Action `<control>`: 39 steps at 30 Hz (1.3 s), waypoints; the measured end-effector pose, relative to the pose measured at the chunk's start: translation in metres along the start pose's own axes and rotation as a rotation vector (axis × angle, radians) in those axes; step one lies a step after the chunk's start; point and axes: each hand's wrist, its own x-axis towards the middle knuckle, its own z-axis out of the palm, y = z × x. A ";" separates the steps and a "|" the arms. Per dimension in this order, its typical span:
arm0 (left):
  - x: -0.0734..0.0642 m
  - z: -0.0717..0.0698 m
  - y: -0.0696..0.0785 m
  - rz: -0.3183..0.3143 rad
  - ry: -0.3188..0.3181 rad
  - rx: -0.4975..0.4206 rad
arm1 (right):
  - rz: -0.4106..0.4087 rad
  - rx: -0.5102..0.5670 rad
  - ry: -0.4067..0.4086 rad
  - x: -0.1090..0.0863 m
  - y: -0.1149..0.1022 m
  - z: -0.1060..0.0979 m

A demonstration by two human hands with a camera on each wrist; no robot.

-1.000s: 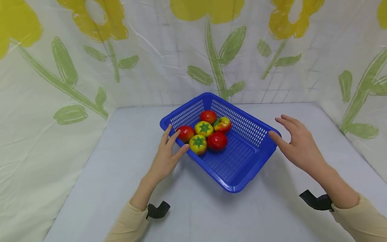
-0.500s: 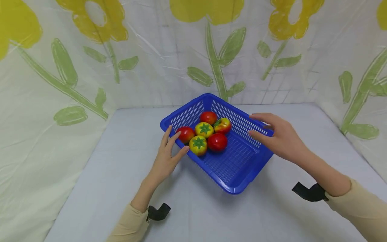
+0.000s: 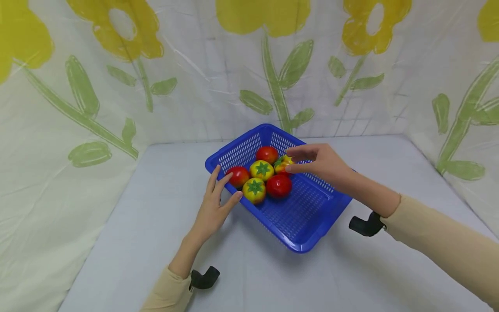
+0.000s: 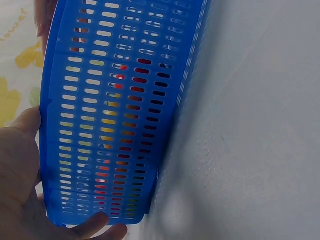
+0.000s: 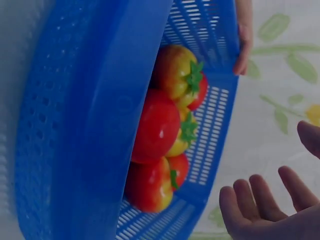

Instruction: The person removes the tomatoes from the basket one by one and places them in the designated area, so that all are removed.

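Note:
Tilted across the table is a blue plastic basket (image 3: 302, 214) with slotted sides. Several red and yellow tomatoes are grouped in its left half, among them a yellow one with a green star-shaped top (image 3: 254, 190) and a red one (image 3: 279, 186). My left hand (image 3: 210, 214) rests at the near left rim with spread fingers; the left wrist view shows its thumb (image 4: 30, 120) against the rim. Over the basket reaches my right hand (image 3: 327, 167), thumb and fingers apart, its tips overlapping a red-yellow tomato (image 3: 282, 166) in the head view.
The basket stands on a white-covered table (image 3: 148, 216). Behind and beside the table hangs a white curtain (image 3: 187, 99) printed with yellow flowers and green stems. A black wrist mount (image 3: 204, 278) sits on the left forearm, another mount (image 3: 366, 224) on the right.
My right hand has moved left from beyond the basket's right corner to above the tomatoes. The left hand, basket and tomatoes have kept their places.

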 end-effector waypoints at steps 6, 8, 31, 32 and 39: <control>-0.001 0.000 0.000 -0.004 0.003 0.011 | 0.035 0.064 -0.088 0.015 -0.003 0.012; -0.001 0.001 0.000 -0.007 0.005 0.013 | 0.042 0.081 -0.113 0.022 -0.005 0.016; 0.000 0.002 -0.002 0.002 0.011 0.036 | 0.135 0.111 -0.169 0.074 0.021 0.028; 0.000 0.002 -0.002 0.003 0.011 0.037 | 0.139 0.111 -0.186 0.073 0.021 0.025; 0.000 0.002 -0.005 0.006 0.015 0.044 | 0.136 0.051 -0.267 0.077 0.026 0.015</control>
